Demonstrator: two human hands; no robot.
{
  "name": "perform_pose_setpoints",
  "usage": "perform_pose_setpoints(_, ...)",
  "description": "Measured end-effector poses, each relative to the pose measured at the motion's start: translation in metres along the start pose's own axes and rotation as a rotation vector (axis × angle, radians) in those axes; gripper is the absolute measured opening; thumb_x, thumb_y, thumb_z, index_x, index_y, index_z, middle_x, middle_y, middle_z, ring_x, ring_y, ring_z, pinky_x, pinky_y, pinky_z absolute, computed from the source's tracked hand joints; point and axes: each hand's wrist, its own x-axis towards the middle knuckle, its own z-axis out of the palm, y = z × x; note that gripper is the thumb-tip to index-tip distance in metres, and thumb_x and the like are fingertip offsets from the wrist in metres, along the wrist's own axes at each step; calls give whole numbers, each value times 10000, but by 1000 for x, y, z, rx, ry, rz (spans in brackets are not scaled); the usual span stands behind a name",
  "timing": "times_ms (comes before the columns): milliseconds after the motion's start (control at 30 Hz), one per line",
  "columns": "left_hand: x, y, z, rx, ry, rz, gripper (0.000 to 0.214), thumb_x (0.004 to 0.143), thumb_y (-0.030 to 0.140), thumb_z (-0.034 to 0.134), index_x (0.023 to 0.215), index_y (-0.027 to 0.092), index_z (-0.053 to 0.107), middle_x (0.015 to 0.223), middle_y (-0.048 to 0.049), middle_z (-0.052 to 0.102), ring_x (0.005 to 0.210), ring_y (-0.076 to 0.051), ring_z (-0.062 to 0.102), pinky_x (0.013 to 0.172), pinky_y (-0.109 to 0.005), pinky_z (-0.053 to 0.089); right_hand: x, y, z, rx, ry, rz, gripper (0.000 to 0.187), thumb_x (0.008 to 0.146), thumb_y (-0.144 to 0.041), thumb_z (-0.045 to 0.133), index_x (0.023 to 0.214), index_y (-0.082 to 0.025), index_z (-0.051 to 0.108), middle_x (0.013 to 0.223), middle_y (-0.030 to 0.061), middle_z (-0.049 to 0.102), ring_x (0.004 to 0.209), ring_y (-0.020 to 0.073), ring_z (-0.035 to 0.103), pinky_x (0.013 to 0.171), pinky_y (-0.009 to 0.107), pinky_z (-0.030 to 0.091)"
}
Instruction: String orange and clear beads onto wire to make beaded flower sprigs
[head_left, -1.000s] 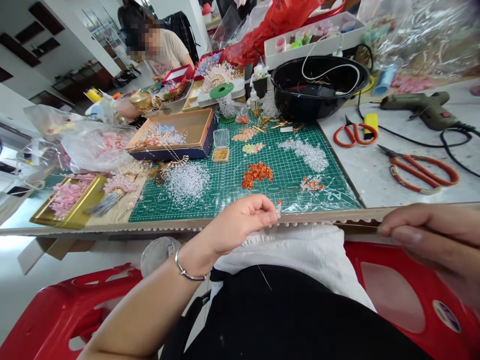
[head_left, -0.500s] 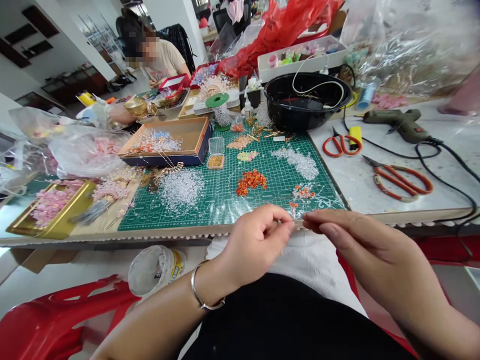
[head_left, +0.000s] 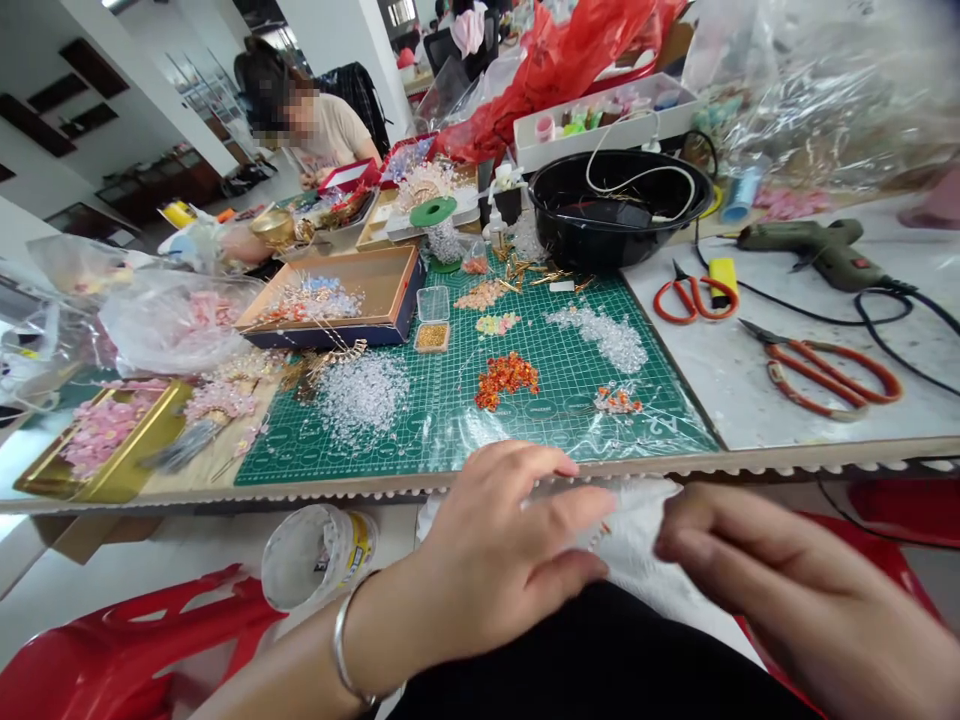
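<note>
My left hand (head_left: 502, 545), a silver bangle on its wrist, hovers over my lap just below the table edge, fingers curled toward the thumb in a loose pinch. My right hand (head_left: 757, 575) faces it from the right, fingers pressed together and pointing left. Their fingertips nearly meet over a white cloth (head_left: 637, 545) on my lap. What they pinch is too fine to make out. Just beyond them on the green cutting mat (head_left: 525, 420) lie a small cluster of orange beads (head_left: 616, 401), a larger orange pile (head_left: 506, 377) and clear bead piles (head_left: 360, 390).
Two orange-handled scissors (head_left: 825, 362) and a glue gun (head_left: 814, 245) with its cable lie on the right. A black bowl (head_left: 619, 205), a brown box tray (head_left: 337, 295) and a gold tray (head_left: 105, 440) stand behind and left. Another person sits at the far end. An open jar (head_left: 319, 555) is below the table.
My right hand came in from the far right to meet my left. Both hands then dropped from the table edge to my lap.
</note>
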Motion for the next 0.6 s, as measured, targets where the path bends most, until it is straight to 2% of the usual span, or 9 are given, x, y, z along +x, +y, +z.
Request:
perform_pose_setpoints(67,6,9,-10,62,0,105,293,984,385,577,1208,212,652,1175,-116,705,1075,-239,633,977,-379,446,5,-11,9,52,-148,49,413,954,-587,499,750,-249,619,692,16,625,639,184,612,560,253,533)
perform_pose_setpoints(133,15,14,-12,42,-12,172,159,1000,268,553,1063,175,665,963,-67,737,866,-181,644,849,-323,483,11,-19,13,98,-200,80,417,952,-596,488,770,-248,628,709,14,631,660,177,605,584,242,522)
perform_pose_setpoints(200,23,13,-9,-6,14,223,121,993,180,542,945,155,651,837,-37,723,744,-148,611,747,-292,484,16,-18,13,127,-175,109,402,946,-594,507,772,-247,610,700,4,600,651,164,571,575,230,490)
perform_pose_setpoints(333,51,-7,-7,-51,30,320,101,972,166,571,912,153,652,843,-34,733,741,-141,616,723,-286,489,20,1,7,262,-83,147,477,903,-667,555,702,-237,502,614,-43,433,555,128,390,500,224,369)
perform_pose_setpoints(400,76,-25,-8,-31,77,272,132,973,197,588,870,176,668,827,-7,743,764,-138,639,742,-283,491,20,10,5,341,-35,161,504,892,-689,564,691,-235,476,604,-59,377,546,122,311,487,229,306)
perform_pose_setpoints(467,109,-47,-7,110,140,97,187,974,202,583,822,196,691,822,7,743,803,-146,656,755,-289,488,22,15,4,406,-32,183,509,887,-687,582,690,-231,471,609,-63,352,556,121,273,492,236,267)
perform_pose_setpoints(533,144,-69,-1,291,50,0,198,984,202,546,900,214,725,924,0,757,880,-166,669,774,-308,494,24,18,3,475,-81,218,507,886,-677,597,691,-227,468,610,-68,332,561,120,245,499,246,239)
perform_pose_setpoints(600,174,-88,9,343,2,-16,183,962,185,558,950,214,739,975,-25,756,920,-203,671,763,-330,494,26,20,4,547,-143,248,492,892,-656,612,702,-225,469,617,-70,325,569,118,227,508,254,218)
